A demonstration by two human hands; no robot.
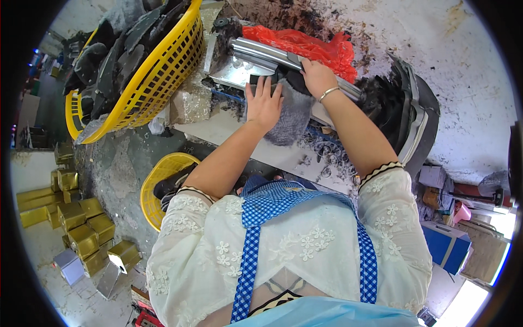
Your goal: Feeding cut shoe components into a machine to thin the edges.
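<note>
The left hand lies palm down with fingers spread wide, pressing on a grey fuzzy cloth piece and holding nothing closed. The cloth lies on the pale work table, between the table's near edge and the metal rollers, its lower end hanging toward that near edge. The right hand, with a bangle at the wrist, is narrow, its fingertips at the rollers beside a small dark strip — whether it pinches that strip or merely rests there, I cannot tell.

A crumpled red plastic bag lies just beyond the rollers, on the side away from the person. Thin grey ring-shaped scraps are scattered along the near edge, right of the cloth. Past the rollers' right end sits a heap of dark fluff, against a large dark curved thing.

Off the table's left end, a large yellow basket tilts, filled with dark grey pieces; a smaller yellow basket stands below the near edge. Gold boxes are piled on the floor at left. A blue box stands at right — any print on it or the gold boxes is too small to read.
</note>
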